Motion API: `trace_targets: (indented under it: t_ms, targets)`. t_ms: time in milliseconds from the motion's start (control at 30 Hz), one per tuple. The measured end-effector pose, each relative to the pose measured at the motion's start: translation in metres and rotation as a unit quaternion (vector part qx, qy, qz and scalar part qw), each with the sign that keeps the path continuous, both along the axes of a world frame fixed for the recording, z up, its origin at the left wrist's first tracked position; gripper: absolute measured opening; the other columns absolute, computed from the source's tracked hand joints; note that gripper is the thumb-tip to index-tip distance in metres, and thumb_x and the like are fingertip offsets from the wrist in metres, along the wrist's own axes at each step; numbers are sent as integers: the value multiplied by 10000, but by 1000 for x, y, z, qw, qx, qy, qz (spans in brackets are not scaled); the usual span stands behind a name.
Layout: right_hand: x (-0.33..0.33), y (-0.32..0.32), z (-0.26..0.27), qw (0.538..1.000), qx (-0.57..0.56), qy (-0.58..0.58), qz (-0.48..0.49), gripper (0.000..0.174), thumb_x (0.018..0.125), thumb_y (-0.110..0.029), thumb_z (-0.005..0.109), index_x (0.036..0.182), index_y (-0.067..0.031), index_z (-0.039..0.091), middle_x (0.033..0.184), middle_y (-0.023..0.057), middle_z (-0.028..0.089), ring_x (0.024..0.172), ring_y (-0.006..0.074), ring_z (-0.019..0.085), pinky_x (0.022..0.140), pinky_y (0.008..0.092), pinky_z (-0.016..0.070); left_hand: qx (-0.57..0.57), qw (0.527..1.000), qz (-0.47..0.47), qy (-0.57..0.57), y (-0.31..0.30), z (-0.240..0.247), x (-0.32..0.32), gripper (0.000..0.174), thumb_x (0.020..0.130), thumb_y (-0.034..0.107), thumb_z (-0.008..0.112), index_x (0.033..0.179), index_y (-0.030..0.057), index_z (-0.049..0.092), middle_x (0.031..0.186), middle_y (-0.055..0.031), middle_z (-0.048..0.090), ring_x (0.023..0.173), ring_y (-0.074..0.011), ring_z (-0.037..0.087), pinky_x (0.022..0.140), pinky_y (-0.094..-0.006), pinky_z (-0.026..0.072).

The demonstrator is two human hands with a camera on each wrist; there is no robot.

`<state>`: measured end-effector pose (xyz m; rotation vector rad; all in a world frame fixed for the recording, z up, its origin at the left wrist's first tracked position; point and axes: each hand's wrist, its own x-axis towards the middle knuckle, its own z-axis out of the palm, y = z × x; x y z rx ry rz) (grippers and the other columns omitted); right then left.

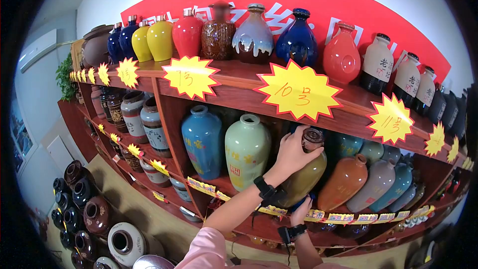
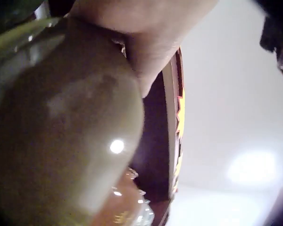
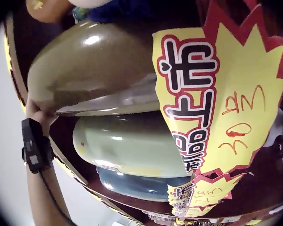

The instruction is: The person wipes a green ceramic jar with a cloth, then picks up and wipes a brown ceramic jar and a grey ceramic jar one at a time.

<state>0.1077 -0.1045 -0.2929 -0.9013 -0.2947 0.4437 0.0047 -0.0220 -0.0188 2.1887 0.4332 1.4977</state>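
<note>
An olive-brown jar [image 1: 303,177] leans on the middle shelf between a pale green jar [image 1: 247,152] and an orange jar [image 1: 343,182]. My left hand [image 1: 294,152] grips its neck just under the dark lid; in the left wrist view the hand [image 2: 151,28] lies above the jar's glossy body [image 2: 70,122]. Low by the jar's base is my right hand [image 1: 300,213], beside some blue cloth [image 1: 300,201]; its fingers are partly hidden. The right wrist view shows the olive-brown jar [image 3: 99,70] and blue cloth [image 3: 122,10], with the right hand out of sight.
Bottles, including a red one [image 1: 187,35], line the top shelf [image 1: 234,77] above. A blue jar [image 1: 201,142] stands further left. Yellow tags [image 3: 240,103] hang along the shelf edges. Dark jars [image 1: 97,214] stand on the floor at lower left.
</note>
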Motion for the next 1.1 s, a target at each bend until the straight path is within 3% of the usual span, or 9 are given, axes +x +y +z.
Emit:
trace_targets:
  t_ms: [167, 267, 333, 500, 600, 700, 933, 1067, 1100]
  targets:
    - [-24, -6, 38, 999, -27, 38, -15, 489, 980, -281, 461, 1372, 9, 422, 1344, 120, 498, 1193, 247, 485, 1034, 353, 371, -6, 997, -79, -9, 19, -5, -1, 668, 767, 384, 753, 1262, 46, 458, 1025, -142, 678, 980, -344, 645, 962, -483, 420]
    - [-40, -16, 87, 996, -57, -27, -62, 548, 980, -287, 477, 1423, 14, 362, 1390, 137, 462, 1240, 259, 459, 1058, 368, 352, 6, 999, -51, 0, 16, -4, -2, 653, 797, 402, 732, 1273, 51, 453, 1027, -142, 679, 1001, -337, 640, 983, -492, 398]
    - [-41, -18, 124, 981, -19, -181, -71, 558, 978, -254, 487, 1442, 15, 333, 1419, 150, 434, 1274, 266, 431, 1068, 386, 340, -12, 999, -53, 8, 10, 0, -6, 619, 834, 402, 698, 1281, 57, 448, 1037, -146, 677, 1013, -334, 637, 999, -497, 378]
    - [-37, -24, 215, 848, -87, -510, -119, 633, 923, -144, 541, 1467, 34, 269, 1416, 234, 400, 1288, 358, 405, 1076, 445, 325, -1, 999, -51, -7, 13, -3, -6, 478, 925, 338, 588, 1261, 25, 455, 1034, -197, 662, 998, -384, 623, 962, -474, 404]
    - [-37, -23, 250, 759, -191, -613, -108, 743, 849, -115, 609, 1468, 58, 237, 1330, 306, 411, 1213, 457, 421, 1050, 492, 345, -26, 998, -54, 5, 16, -7, -3, 454, 957, 377, 515, 1283, 68, 447, 1047, -166, 673, 1044, -349, 618, 1037, -508, 328]
    - [-43, -18, 262, 735, -233, -626, -119, 756, 840, -113, 619, 1467, 61, 234, 1318, 304, 420, 1206, 452, 430, 1039, 495, 354, -36, 997, -71, 10, 19, -7, -3, 445, 963, 371, 501, 1280, 63, 450, 1049, -174, 671, 1047, -360, 612, 1041, -510, 322]
    - [-30, -21, 234, 802, -116, -574, -120, 609, 867, -112, 599, 1409, 20, 355, 1378, 233, 434, 1266, 388, 428, 1075, 448, 336, -1, 998, -62, -7, 14, -2, -7, 458, 927, 286, 585, 1266, 6, 458, 1037, -247, 641, 1000, -425, 603, 922, -464, 439]
    - [-21, -13, 182, 906, -1, -409, -109, 484, 955, -146, 499, 1398, 8, 376, 1436, 159, 417, 1294, 290, 421, 1094, 406, 309, -4, 999, -45, 19, 10, 1, -9, 607, 845, 367, 694, 1284, 24, 452, 1095, -211, 641, 1028, -403, 608, 952, -454, 435]
    - [-23, -11, 166, 959, 10, -272, -74, 486, 985, -228, 476, 1401, 3, 376, 1419, 143, 431, 1266, 282, 448, 1086, 385, 320, -5, 999, -41, 22, 8, 2, -9, 644, 825, 387, 716, 1289, 28, 450, 1112, -204, 638, 1039, -402, 606, 961, -451, 432]
